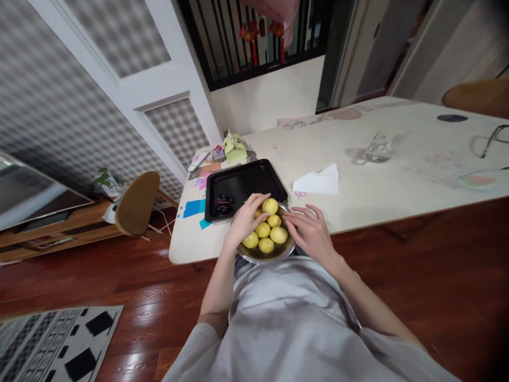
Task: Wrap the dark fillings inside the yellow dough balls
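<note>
A round metal bowl (287,249) filled with several yellow lemons (262,229) rests close against my body at the table's near edge. My left hand (248,220) reaches over the bowl's left side, its thumb and fingers curled round the topmost lemon (270,206). At the bowl's right rim is my right hand (312,231), fingers apart and lightly bent, with no lemon in it. Just beyond the bowl lies a black baking tray (246,183). A few small dark red, shiny pieces (225,203) sit in its near left corner.
Folded white paper (318,180) lies right of the tray, and a glass of water (379,148) stands farther right. Eyeglasses (491,140) are at the far right. Behind the tray are a green tissue pack (234,146) and a white remote (199,161). A wooden chair (137,204) stands left.
</note>
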A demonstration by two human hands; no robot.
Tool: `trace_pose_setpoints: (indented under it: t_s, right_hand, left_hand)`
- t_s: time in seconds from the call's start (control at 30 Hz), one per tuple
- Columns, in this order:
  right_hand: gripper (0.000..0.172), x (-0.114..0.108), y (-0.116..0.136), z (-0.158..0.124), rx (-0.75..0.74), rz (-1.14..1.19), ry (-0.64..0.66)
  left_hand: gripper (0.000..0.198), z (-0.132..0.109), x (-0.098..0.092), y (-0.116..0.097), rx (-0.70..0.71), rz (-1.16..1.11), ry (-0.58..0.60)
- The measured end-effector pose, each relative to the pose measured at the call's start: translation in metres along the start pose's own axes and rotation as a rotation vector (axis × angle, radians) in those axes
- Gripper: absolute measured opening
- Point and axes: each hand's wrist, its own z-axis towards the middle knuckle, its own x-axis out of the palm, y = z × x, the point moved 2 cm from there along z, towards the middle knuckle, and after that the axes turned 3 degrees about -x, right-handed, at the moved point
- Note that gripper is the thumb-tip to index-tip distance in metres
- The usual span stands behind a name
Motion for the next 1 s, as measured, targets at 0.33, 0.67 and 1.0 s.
trace_pose_setpoints:
  t_s: [0.33, 0.67, 1.0]
  right_hand:
    - [0.019, 0.004, 0.003, -0.002, -0.024, 0.032, 0.0]
    - [0.018, 0.005, 0.008, 0.0, -0.044, 0.036, -0.008]
    - [0.018, 0.004, 0.008, 0.0, -0.027, 0.042, 0.012]
  left_hand:
    - [0.041, -0.044, -0.062, 0.059, -0.26, 0.233, -0.419]
    - [0.02, -0.061, -0.059, 0.094, -0.493, 0.43, -0.331]
    - [0.015, -0.043, -0.058, 0.093, -0.512, 0.488, -0.279]
